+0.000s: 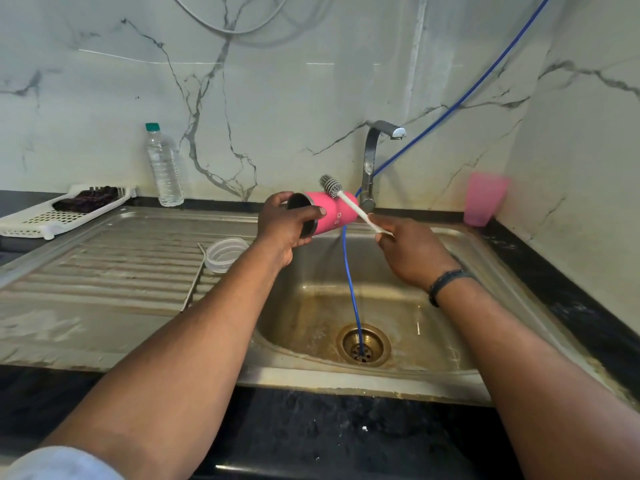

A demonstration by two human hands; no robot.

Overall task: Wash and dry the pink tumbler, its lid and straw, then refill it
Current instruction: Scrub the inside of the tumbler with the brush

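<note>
The pink tumbler (330, 213) lies on its side above the sink's left rim, open mouth facing me. My left hand (289, 226) grips it around the mouth end. My right hand (408, 251) holds the white handle of a bottle brush (337, 192), whose grey bristle head sticks up just beyond the tumbler's far side, outside it. The clear lid (225, 254) rests on the ribbed drainboard, left of the basin. A thin metal straw (194, 276) lies along the drainboard ribs beside the lid.
A steel sink basin (311, 306) with a brass drain holds a blue hose (351, 285) running down from the wall. The faucet (372, 161) stands behind the tumbler. Also here: a plastic water bottle (164, 166), a white rack (45, 216) far left, a pink cup (483, 199) at right.
</note>
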